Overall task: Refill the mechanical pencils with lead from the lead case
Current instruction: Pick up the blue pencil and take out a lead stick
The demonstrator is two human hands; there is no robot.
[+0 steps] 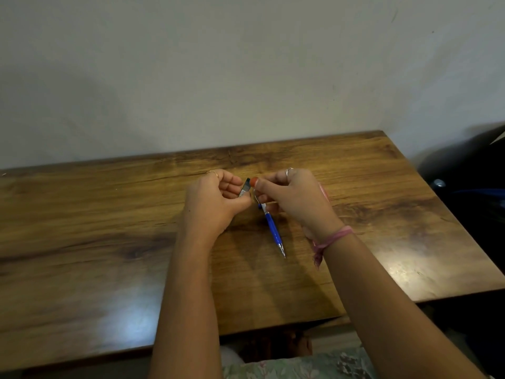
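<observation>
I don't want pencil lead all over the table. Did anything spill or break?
Nothing stands out. No loose lead shows on the wooden table, though lead would be too thin to see here. The left hand holds the small lead case, and the right hand holds the blue mechanical pencil, which looks whole.

Wood-grain table pushed up against a plain wall.

Brown top with darker streaks running through the grain and some shiny glare patches near the front edge and over on the right side. The only thing that could be resting on it is a blue mechanical pencil about mid-table, metal tip pointing toward the near edge, but its top end is up in a hand, so honestly can't tell if the tip actually touches the wood or just hangs above it.
</observation>
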